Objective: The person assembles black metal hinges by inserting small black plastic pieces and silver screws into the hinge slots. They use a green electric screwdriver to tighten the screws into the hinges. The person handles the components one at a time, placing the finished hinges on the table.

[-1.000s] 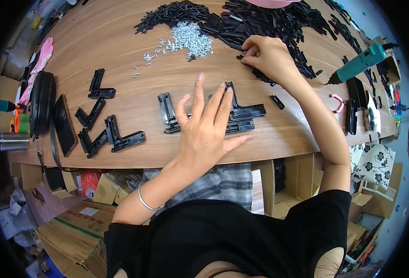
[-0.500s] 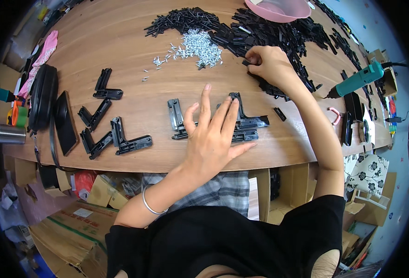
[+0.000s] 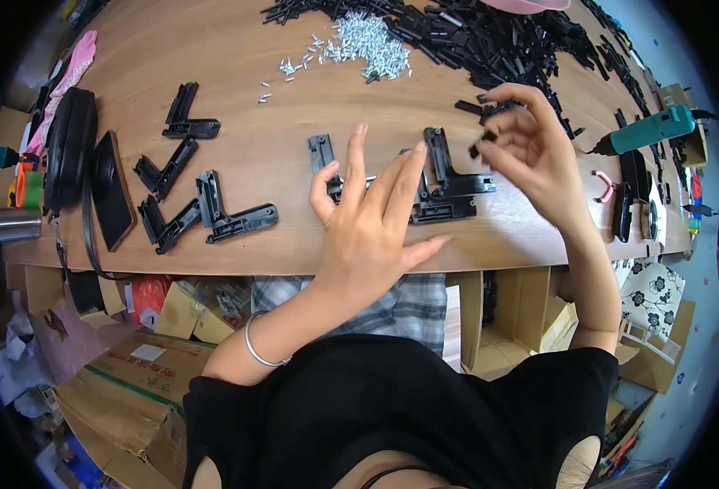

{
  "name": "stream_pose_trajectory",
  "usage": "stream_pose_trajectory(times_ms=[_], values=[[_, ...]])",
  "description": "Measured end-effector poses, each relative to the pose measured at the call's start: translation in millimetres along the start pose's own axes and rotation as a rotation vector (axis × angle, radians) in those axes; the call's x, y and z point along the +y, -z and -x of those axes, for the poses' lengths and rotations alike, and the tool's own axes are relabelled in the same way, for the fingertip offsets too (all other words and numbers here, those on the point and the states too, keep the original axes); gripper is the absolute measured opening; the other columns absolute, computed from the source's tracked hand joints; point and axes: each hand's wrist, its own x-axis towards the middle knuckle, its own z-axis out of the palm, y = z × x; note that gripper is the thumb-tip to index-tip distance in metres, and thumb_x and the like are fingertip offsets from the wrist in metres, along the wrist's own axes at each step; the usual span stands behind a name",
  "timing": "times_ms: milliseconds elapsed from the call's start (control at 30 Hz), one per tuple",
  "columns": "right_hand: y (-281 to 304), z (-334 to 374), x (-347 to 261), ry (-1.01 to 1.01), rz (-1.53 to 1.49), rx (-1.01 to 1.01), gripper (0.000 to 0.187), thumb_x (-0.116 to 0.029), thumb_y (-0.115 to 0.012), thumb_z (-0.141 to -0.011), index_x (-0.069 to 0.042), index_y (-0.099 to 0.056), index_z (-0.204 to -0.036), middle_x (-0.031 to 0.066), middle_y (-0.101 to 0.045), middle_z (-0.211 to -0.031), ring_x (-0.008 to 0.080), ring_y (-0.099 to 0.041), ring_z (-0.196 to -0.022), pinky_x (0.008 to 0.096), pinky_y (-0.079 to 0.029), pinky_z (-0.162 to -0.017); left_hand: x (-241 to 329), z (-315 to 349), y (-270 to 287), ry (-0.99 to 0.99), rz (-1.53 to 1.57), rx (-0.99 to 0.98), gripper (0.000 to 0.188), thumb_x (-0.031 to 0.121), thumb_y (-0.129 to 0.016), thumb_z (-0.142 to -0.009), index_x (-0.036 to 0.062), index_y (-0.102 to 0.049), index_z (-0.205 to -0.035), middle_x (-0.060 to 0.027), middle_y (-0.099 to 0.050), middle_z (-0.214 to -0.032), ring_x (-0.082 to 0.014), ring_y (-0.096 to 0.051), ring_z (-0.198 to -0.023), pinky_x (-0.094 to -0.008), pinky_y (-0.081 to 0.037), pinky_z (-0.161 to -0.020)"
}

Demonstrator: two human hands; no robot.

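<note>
My left hand (image 3: 366, 224) lies with fingers spread over black L-shaped plastic brackets near the table's front edge. One bracket (image 3: 458, 182) shows to the right of its fingertips, and another (image 3: 320, 151) pokes out on the left; the parts beneath the palm are hidden. My right hand (image 3: 543, 163), slightly blurred, is raised right of these brackets. Between its thumb and fingers it pinches a small black plastic piece (image 3: 484, 144). Several more L-shaped brackets (image 3: 227, 213) lie in a group on the left.
A heap of black strips (image 3: 498, 45) and a pile of silver screws (image 3: 367, 47) cover the back. On the right lies a teal electric screwdriver (image 3: 648, 129). A phone (image 3: 113, 196), a black case (image 3: 72, 147) and a metal cup (image 3: 10, 226) are at the left.
My right hand has come away from the black heap toward me and to the right, carrying a small black piece. The left hand stays spread over the brackets. The whole view has shifted slightly.
</note>
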Motion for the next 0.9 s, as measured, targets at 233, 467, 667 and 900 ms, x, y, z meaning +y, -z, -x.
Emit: stream_pose_trajectory(times_ms=[233,467,667,900], values=[[-13.3,50.4,-1.4,0.194,0.411,-0.059,0.013,-0.002,-0.069,-0.072,0.0,-0.067,-0.085,0.0122,-0.067,-0.084,0.0198,-0.065,-0.075,0.0279,-0.051,-0.064,-2.7,-1.3,1.0,-0.019,0.049,-0.035,0.088,0.031,-0.08,-0.057,0.0006,-0.04,-0.13,-0.0122,-0.056,-0.108,-0.0343,-0.03,-0.13,-0.0503,-0.012,-0.098],[-20.4,45.3,16.7,0.457,0.539,-0.023,0.019,-0.003,-0.072,-0.064,-0.003,-0.068,-0.083,0.0087,-0.067,-0.084,0.0227,-0.061,-0.078,0.0301,-0.048,-0.067,-2.3,-0.3,-2.1,-0.004,0.018,-0.008,0.081,0.031,-0.079,-0.06,0.0037,-0.044,-0.128,-0.0107,-0.062,-0.092,-0.0281,-0.035,-0.129,-0.0467,-0.011,-0.1],[-21.5,45.2,27.3,0.432,0.548,-0.076,0.021,-0.007,-0.073,-0.062,-0.003,-0.07,-0.083,0.0052,-0.066,-0.09,0.0213,-0.057,-0.081,0.031,-0.047,-0.071,-1.5,0.6,-0.5,-0.013,0.034,-0.043,0.078,0.032,-0.077,-0.062,0.003,-0.044,-0.127,-0.011,-0.06,-0.11,-0.0277,-0.037,-0.128,-0.0472,-0.013,-0.1],[-13.5,35.8,16.8,0.567,0.766,-0.237,0.029,-0.015,-0.071,-0.068,-0.006,-0.068,-0.095,0.0033,-0.067,-0.097,0.0207,-0.056,-0.089,0.0307,-0.047,-0.074,-3.2,2.8,-2.1,-0.017,0.009,-0.06,0.074,0.034,-0.074,-0.066,0.0025,-0.045,-0.127,-0.0107,-0.056,-0.119,-0.0284,-0.036,-0.128,-0.0476,-0.015,-0.099]])
